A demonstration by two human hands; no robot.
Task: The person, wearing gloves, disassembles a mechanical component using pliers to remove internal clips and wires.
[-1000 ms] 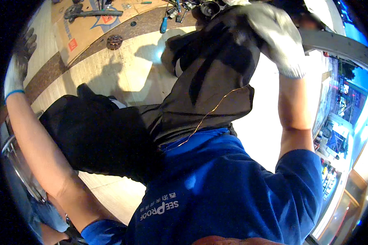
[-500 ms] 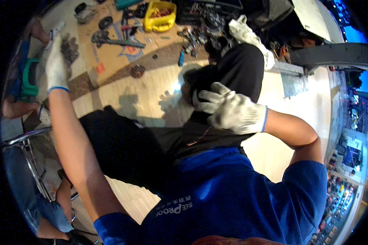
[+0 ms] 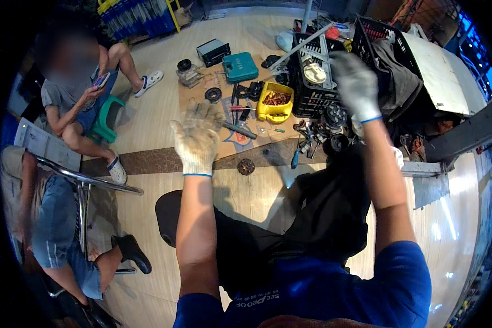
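Note:
Both of my hands wear pale knitted work gloves with dirty grey fingers. My left hand [image 3: 198, 136] is raised over the cardboard sheet [image 3: 227, 150], fingers spread, holding nothing; a dark-handled tool [image 3: 239, 130] lies just beyond it. Further right, my right hand [image 3: 357, 82] is lifted beside a black plastic crate [image 3: 306, 101], smeared by motion, so its fingers cannot be read. A yellow tub [image 3: 276, 116] with small copper-coloured parts stands on the cardboard between the hands. Loose metal parts [image 3: 310, 136] and a blue-handled screwdriver [image 3: 295, 158] lie nearer to me.
Past the cardboard stand a teal tool case [image 3: 240, 68] and a black box [image 3: 213, 52]. A round part [image 3: 246, 167] lies on the dark floor strip. Two people sit at the left, one on a green stool [image 3: 107, 117]. A metal beam [image 3: 464, 128] juts in at the right.
My view has tilted up, showing more floor and the seated people. My right hand has left my knee and risen toward the crate. My left hand has moved right, over the cardboard.

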